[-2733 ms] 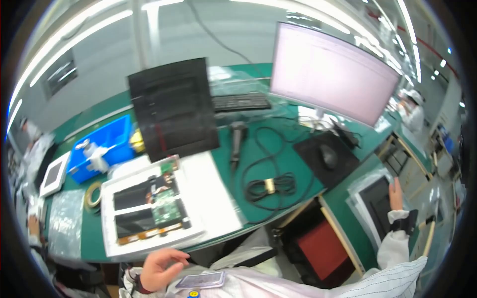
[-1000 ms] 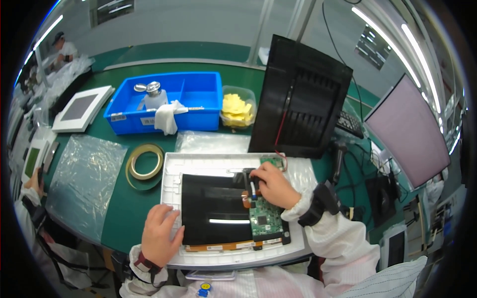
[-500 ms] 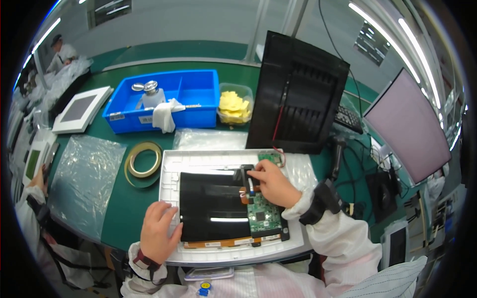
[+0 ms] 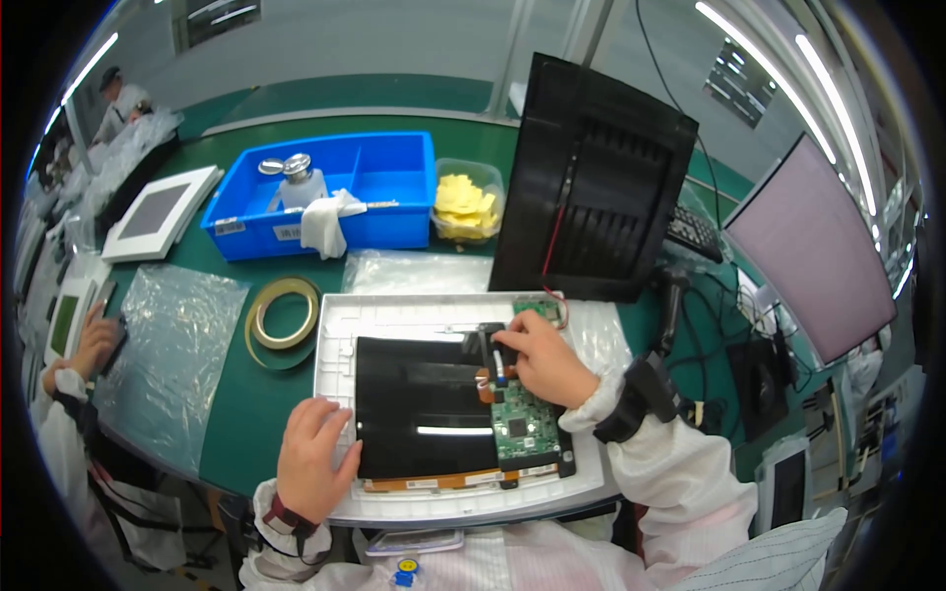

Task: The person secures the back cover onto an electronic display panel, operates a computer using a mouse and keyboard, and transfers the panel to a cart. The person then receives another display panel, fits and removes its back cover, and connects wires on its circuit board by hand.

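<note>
A white plastic housing (image 4: 337,325) lies in front of me with a black display panel (image 4: 424,394) set in it. On the panel's right part sits a green circuit board (image 4: 529,419). A short flat cable (image 4: 498,366) with a blue end runs up from the board to a black piece. My right hand (image 4: 542,362) is closed at the cable's upper end, index finger and thumb together; the exact contact is partly hidden. My left hand (image 4: 313,461) rests on the housing's left edge beside the panel, fingers apart, holding nothing.
Behind stand a blue divided bin (image 4: 394,236) with a bottle and white cloth, and a tub of yellow pieces (image 4: 465,209). A black cover (image 4: 591,187) stands upright, its red wire reaching the housing. Tape roll (image 4: 284,313) and monitor (image 4: 813,251) flank it. A co-worker's hand (image 4: 96,340) is at left.
My hands keep nearly the same place; the right fingers have shifted very slightly at the cable. At far left, the co-worker's hand has moved upward and more of it shows.
</note>
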Demonstrator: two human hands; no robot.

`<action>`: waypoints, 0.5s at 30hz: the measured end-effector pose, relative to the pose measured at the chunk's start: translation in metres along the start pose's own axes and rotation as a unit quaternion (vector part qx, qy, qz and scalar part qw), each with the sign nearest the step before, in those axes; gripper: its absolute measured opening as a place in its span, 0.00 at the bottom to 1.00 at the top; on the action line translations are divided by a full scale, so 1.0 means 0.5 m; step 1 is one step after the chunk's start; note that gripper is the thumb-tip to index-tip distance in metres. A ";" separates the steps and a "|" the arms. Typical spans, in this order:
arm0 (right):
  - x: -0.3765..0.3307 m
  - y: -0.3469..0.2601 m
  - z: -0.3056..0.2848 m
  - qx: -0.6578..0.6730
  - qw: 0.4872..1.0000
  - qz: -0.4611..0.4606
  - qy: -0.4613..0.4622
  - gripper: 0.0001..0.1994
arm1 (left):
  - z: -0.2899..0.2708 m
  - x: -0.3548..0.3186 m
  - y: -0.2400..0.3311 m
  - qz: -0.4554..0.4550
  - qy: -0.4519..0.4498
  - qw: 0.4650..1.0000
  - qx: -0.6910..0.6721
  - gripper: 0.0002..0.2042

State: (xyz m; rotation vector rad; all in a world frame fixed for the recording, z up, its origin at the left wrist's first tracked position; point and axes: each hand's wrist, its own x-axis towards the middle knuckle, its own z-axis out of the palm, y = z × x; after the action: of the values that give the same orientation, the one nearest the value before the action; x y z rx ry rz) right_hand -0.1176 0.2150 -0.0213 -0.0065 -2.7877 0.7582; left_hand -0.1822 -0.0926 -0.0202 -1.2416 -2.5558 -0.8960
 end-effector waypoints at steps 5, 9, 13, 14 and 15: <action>0.000 -0.001 -0.005 0.011 1.000 0.013 -0.018 0.17 | 0.000 0.000 0.000 -0.003 -0.001 1.000 0.001 0.16; -0.009 -0.019 -0.009 -0.035 0.999 -0.003 -0.008 0.17 | 0.000 0.001 0.000 -0.004 -0.004 1.000 -0.003 0.16; -0.011 -0.022 -0.007 -0.121 0.992 -0.027 0.002 0.17 | 0.000 0.000 0.001 -0.004 -0.002 1.000 0.005 0.16; -0.011 -0.021 -0.007 -0.121 0.992 -0.026 0.002 0.17 | 0.000 0.000 0.000 -0.004 -0.003 1.000 0.004 0.16; -0.012 -0.019 -0.006 -0.127 0.991 -0.034 0.004 0.17 | 0.000 0.000 -0.001 -0.005 -0.004 1.000 0.003 0.16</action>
State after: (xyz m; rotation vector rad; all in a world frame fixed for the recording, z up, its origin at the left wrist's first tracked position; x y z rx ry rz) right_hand -0.1106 0.2077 -0.0153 0.0377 -2.8407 0.3842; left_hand -0.1825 -0.0927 -0.0202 -1.2356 -2.5705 -0.8863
